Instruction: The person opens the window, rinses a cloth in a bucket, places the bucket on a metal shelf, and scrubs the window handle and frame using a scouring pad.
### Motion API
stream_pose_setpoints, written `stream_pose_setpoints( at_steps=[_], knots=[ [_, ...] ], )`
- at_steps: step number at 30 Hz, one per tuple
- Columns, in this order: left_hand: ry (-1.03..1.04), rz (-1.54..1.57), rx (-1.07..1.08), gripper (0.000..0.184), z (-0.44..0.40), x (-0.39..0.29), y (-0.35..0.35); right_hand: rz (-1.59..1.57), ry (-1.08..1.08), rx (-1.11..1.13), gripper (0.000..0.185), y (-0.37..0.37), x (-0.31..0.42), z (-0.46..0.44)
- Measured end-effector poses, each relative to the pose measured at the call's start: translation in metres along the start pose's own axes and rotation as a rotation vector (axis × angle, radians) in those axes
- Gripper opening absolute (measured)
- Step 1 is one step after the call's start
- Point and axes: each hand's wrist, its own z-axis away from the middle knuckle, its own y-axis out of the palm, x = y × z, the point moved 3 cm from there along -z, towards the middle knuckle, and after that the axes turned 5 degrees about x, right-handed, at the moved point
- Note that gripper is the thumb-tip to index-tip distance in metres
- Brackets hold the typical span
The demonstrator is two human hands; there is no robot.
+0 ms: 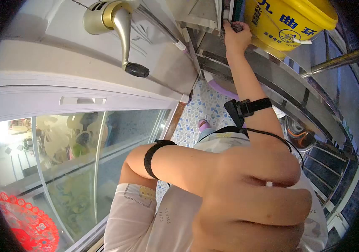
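Note:
My left hand (pixel 251 206) is very close to the camera, its back towards me and its fingers pointing right. The fingertips do not show, so I cannot tell whether they are curled round anything. Farther off, my right hand (pixel 237 38) is at the end of an outstretched arm, with its fingers closed round a dark crumpled wad (pixel 239 27). It is beside the edge of a metal cabinet (pixel 198 12), just left of a yellow bucket (pixel 286 25) with blue lettering.
A crank-handled metal device (pixel 111 17) stands on the ledge at upper left. Below it is a sliding glass door (pixel 68 155) with a red paper decoration (pixel 32 222). A metal rack (pixel 267 67) runs along the right, above a blue-and-white patterned floor (pixel 194 105).

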Motion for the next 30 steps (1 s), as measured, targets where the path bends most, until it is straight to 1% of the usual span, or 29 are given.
stream_pose_setpoints(
  at_steps=[1, 2, 3, 4, 6, 10, 12, 13, 14, 15, 16, 18, 19, 20, 21, 22, 23, 24, 26, 28, 29, 30],
  knots=[
    [-0.06, 0.007, 0.026, 0.017, 0.001, 0.002, 0.001, 0.003, 0.006, 0.001, 0.038, 0.002, -0.003, -0.001],
    [-0.119, 0.012, 0.052, 0.015, 0.001, 0.005, 0.001, 0.04, -0.004, -0.049, 0.037, 0.004, -0.005, -0.002],
    [-0.124, 0.01, 0.053, 0.015, 0.002, 0.008, 0.0, 0.077, -0.015, -0.098, 0.036, 0.006, -0.005, -0.004],
    [-0.122, 0.023, 0.081, 0.014, 0.002, 0.01, -0.001, 0.079, -0.009, -0.097, 0.036, 0.01, -0.006, -0.005],
    [-0.128, 0.038, 0.107, 0.013, 0.003, 0.013, -0.002, -0.097, 0.044, -0.144, 0.037, 0.014, -0.01, -0.007],
    [-0.205, 0.149, 0.184, 0.011, 0.004, 0.016, -0.007, -0.068, 0.113, -0.151, 0.038, 0.014, -0.015, -0.008],
    [-0.213, 0.184, 0.208, 0.01, 0.008, 0.012, -0.005, 0.026, 0.217, -0.052, 0.037, 0.01, -0.024, -0.01],
    [-0.189, 0.112, 0.192, 0.008, 0.012, 0.006, -0.003, 0.021, 0.21, -0.058, 0.037, 0.004, -0.027, -0.007],
    [-0.165, 0.039, 0.176, 0.007, 0.016, 0.003, -0.003, -0.021, 0.201, 0.01, 0.04, -0.002, -0.033, 0.001],
    [-0.16, 0.044, 0.177, 0.007, 0.016, 0.005, -0.004, -0.062, 0.192, 0.081, 0.042, -0.008, -0.034, 0.009],
    [-0.128, 0.024, 0.229, 0.007, 0.015, 0.009, -0.004, -0.063, 0.188, 0.08, 0.042, -0.017, -0.033, 0.013],
    [-0.069, -0.019, 0.335, 0.011, 0.013, 0.019, -0.008, 0.235, 0.039, 0.176, 0.037, -0.031, -0.028, 0.022],
    [-0.041, -0.039, 0.389, 0.014, 0.012, 0.023, -0.011, 0.234, 0.039, 0.175, 0.037, -0.04, -0.022, 0.024],
    [-0.013, -0.059, 0.442, 0.017, 0.013, 0.025, -0.013, 0.244, -0.028, 0.252, 0.035, -0.046, -0.011, 0.023],
    [-0.012, -0.056, 0.442, 0.017, 0.013, 0.025, -0.018, 0.255, -0.095, 0.329, 0.033, -0.052, 0.0, 0.019],
    [-0.062, -0.046, 0.569, 0.018, 0.016, 0.027, -0.021, 0.258, -0.099, 0.327, 0.033, -0.06, 0.007, 0.011],
    [-0.111, -0.035, 0.694, 0.02, 0.021, 0.03, -0.023, 0.26, -0.255, 0.397, 0.033, -0.065, 0.018, 0.004],
    [-0.106, -0.033, 0.69, 0.02, 0.025, 0.033, -0.026, 0.261, -0.414, 0.467, 0.032, -0.071, 0.031, -0.003],
    [-0.069, -0.111, 0.737, 0.025, 0.032, 0.042, -0.03, 0.256, -0.6, 0.515, 0.031, -0.086, 0.068, -0.021],
    [-0.074, -0.141, 0.744, 0.028, 0.031, 0.044, -0.031, 0.374, -0.661, 0.515, 0.032, -0.101, 0.092, -0.035],
    [-0.083, -0.173, 0.755, 0.031, 0.031, 0.046, -0.03, 0.32, -0.7, 0.515, 0.027, -0.113, 0.139, -0.033],
    [-0.038, -0.17, 0.71, 0.036, 0.036, 0.049, -0.028, 0.265, -0.739, 0.514, 0.023, -0.126, 0.19, -0.031]
  ],
)
